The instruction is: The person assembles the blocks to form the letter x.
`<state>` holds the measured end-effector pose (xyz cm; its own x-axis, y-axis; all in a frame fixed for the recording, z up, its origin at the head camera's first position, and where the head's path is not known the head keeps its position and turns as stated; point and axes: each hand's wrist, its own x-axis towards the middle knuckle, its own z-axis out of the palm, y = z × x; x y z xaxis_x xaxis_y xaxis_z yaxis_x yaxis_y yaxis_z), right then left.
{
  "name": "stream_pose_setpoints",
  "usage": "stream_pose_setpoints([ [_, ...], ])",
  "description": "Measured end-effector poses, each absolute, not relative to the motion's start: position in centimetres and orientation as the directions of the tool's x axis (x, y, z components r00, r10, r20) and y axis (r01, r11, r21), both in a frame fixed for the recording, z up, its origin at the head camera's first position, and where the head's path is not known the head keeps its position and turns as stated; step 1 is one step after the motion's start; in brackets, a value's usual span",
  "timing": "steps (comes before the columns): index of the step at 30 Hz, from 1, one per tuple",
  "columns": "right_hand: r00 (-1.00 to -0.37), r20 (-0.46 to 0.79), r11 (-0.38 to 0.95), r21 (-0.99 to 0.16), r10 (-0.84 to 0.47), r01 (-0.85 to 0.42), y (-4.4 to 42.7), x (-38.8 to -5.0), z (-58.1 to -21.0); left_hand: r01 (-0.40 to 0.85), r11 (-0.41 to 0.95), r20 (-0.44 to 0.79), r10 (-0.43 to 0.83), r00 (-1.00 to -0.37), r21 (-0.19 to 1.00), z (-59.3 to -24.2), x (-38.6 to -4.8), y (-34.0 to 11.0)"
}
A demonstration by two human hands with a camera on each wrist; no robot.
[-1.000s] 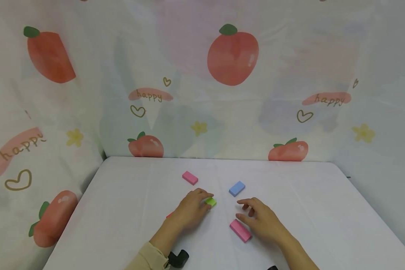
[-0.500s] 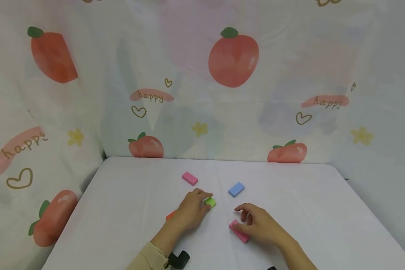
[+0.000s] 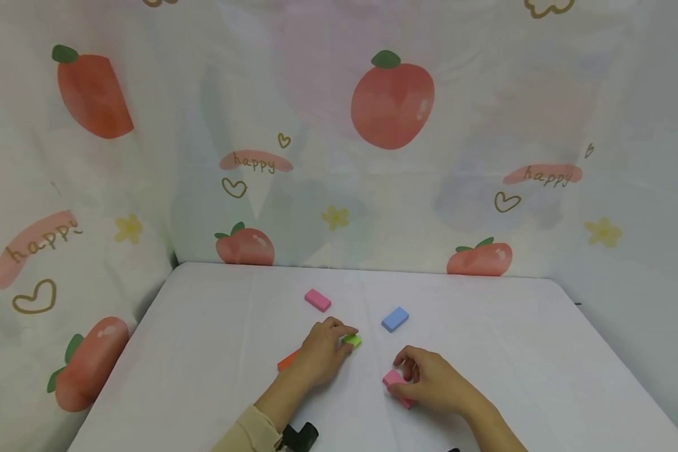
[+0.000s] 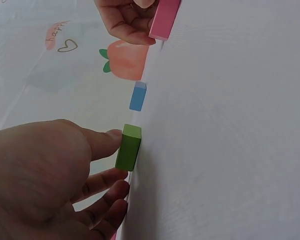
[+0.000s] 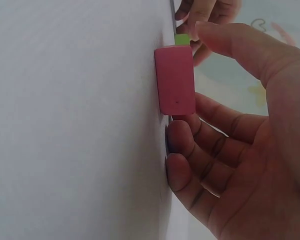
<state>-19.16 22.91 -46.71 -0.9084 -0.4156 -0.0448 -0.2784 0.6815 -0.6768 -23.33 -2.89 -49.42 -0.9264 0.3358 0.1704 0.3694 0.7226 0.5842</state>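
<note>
Green block (image 4: 128,147) at table level, mid-scene, pinched between thumb and index finger of the left hand (image 3: 323,353); its other fingers curve just beside. Right hand (image 3: 436,382): thumb and fingers apart, set around the near pink block (image 5: 175,82), to the right of and nearer than the green one. Thumb tip clear of that block in the right wrist view; finger contact cannot be told. Orange-red block (image 3: 287,361) left of the left wrist, partly hidden by the arm. Farther out: blue block (image 3: 395,319) beyond the right hand, far pink block (image 3: 317,300) beyond the left, well apart. All on a white tabletop (image 3: 520,351). Far side: pale backdrop (image 3: 407,201) printed with red fruit, hearts, yellow flowers, "happy".
</note>
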Motion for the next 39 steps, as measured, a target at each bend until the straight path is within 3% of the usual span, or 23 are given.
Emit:
stream_pose_setpoints([
  [39, -0.911, -0.056, 0.703, -0.655, -0.409, -0.276, 22.56, -19.02, -46.34, 0.375, 0.732, 0.181, 0.333, -0.925, 0.569, -49.34, -23.29, -2.80],
])
